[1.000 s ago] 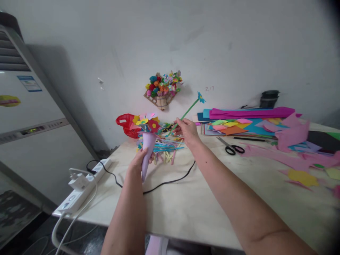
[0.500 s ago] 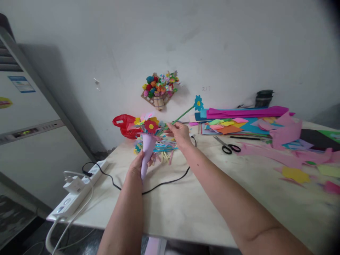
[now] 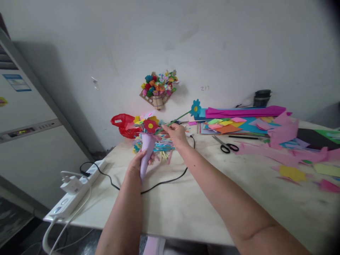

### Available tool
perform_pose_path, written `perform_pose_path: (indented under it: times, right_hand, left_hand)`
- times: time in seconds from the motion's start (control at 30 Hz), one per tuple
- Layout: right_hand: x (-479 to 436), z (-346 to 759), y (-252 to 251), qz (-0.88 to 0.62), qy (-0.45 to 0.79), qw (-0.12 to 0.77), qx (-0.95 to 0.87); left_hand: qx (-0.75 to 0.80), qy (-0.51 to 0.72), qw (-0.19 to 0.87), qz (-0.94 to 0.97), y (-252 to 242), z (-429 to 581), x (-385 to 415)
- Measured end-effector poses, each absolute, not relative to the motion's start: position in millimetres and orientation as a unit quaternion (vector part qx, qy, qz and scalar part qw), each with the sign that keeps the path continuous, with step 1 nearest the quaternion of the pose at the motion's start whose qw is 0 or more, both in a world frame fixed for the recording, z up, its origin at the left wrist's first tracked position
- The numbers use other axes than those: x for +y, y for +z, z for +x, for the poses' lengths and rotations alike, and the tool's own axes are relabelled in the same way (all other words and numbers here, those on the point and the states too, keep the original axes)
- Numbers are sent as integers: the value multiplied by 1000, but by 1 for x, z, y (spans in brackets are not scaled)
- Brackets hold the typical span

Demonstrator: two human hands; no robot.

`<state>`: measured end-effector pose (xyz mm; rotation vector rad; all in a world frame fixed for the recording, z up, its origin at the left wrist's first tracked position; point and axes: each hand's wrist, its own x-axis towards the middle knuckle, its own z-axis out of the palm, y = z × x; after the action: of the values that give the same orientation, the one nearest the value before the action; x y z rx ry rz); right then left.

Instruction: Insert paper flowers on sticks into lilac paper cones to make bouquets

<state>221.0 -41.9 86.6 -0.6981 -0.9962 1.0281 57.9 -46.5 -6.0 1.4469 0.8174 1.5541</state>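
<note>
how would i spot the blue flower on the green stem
Over the pale table, find the lilac cone in the left hand. Right of it, the right hand grips a green stem. At its upper end is the blue flower, yellow-centred, standing alone, clear of the flowers bunched at the cone's mouth.

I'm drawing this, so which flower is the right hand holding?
The blue flower: the right hand pinches its green stem. The red flower sits at the mouth of the purple cone, in the left hand; the wall flowers hang behind.
</note>
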Motion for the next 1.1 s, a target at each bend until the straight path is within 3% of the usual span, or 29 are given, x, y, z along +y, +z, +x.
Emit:
perform_pose_path:
  times: [0.2, 0.5, 1.1]
  right_hand:
    - [-43, 220, 84, -325, 412, 699, -486]
    - [-49, 219, 85, -327, 368, 676, -548]
    - [-40, 225, 81, -347, 397, 602, -600]
  left_hand:
    - [282, 513, 551, 595, 4, 36, -40]
    - [243, 440, 635, 587, 6, 24, -28]
    - [178, 412, 660, 602, 4, 27, -23]
